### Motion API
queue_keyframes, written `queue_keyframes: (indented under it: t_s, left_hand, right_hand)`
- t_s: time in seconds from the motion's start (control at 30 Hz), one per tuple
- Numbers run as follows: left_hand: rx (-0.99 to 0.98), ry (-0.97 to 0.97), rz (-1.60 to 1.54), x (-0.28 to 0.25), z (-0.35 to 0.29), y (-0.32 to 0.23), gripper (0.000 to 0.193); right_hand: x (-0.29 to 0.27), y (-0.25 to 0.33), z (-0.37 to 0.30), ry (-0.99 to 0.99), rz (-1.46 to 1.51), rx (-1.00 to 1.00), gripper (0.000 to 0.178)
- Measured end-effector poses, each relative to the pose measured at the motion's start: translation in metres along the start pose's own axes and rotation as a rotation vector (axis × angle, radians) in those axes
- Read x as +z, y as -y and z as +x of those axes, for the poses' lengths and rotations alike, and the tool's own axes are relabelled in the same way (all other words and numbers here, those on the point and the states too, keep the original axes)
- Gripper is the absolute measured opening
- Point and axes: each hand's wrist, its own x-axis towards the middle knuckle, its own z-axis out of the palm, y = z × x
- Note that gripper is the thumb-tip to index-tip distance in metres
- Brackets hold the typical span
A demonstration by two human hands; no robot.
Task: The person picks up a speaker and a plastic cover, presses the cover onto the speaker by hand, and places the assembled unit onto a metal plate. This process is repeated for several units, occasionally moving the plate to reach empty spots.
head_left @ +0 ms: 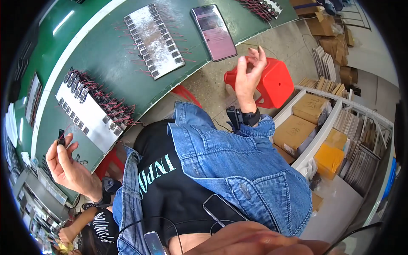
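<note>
My left hand (70, 170) is raised over the near left edge of the green table. Its thumb and fingertips pinch a small black component (61, 138). Close to it lies a white board (94, 124) carrying rows of small black parts, with a dense bundle of red-wired parts (106, 101) along one side. My right hand (250, 78) is held in the air away from the table, with its fingers apart and nothing in them. Beneath and beside it is a red plastic stool (278, 83).
Farther along the green table (102, 51) are a second board (148, 36) edged with wired parts and a smartphone (213, 32). More wired parts (265, 8) lie beyond. On my right, a rack (316, 131) holds cardboard boxes (295, 131). Another person (95, 225) sits at lower left.
</note>
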Motion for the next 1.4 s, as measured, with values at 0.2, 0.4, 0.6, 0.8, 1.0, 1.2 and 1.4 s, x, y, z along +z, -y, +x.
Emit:
queue_keyframes:
  t_s: [0.2,0.4,0.6,0.8,1.0,1.2,1.4]
  left_hand:
    - [0.051,-0.045,0.043,0.009,-0.004,-0.009,0.016]
    - [0.083,-0.078,0.105,0.003,-0.013,-0.006,0.016]
    - [0.042,-0.122,0.112,-0.007,-0.012,0.003,0.016]
    - [-0.034,-0.182,0.005,-0.033,-0.01,0.03,0.017]
    - [-0.073,-0.236,0.014,-0.043,-0.019,0.051,0.018]
    - [-0.141,-0.312,-0.111,-0.047,-0.025,0.077,0.019]
    - [-0.204,-0.353,-0.136,-0.037,-0.035,0.098,0.02]
  right_hand:
    - [0.025,0.017,0.027,0.115,-0.378,-0.248,0.096]
    - [0.049,0.03,0.047,0.266,-0.478,-0.309,0.105]
    - [0.056,0.034,0.052,0.271,-0.42,-0.265,0.1]
    - [0.052,0.037,0.056,0.299,-0.417,-0.25,0.091]
    - [0.054,0.033,0.054,0.302,-0.39,-0.24,0.089]
    - [0.051,0.038,0.05,0.271,-0.445,-0.22,0.088]
    - [0.041,0.047,0.039,0.219,-0.283,-0.339,0.074]
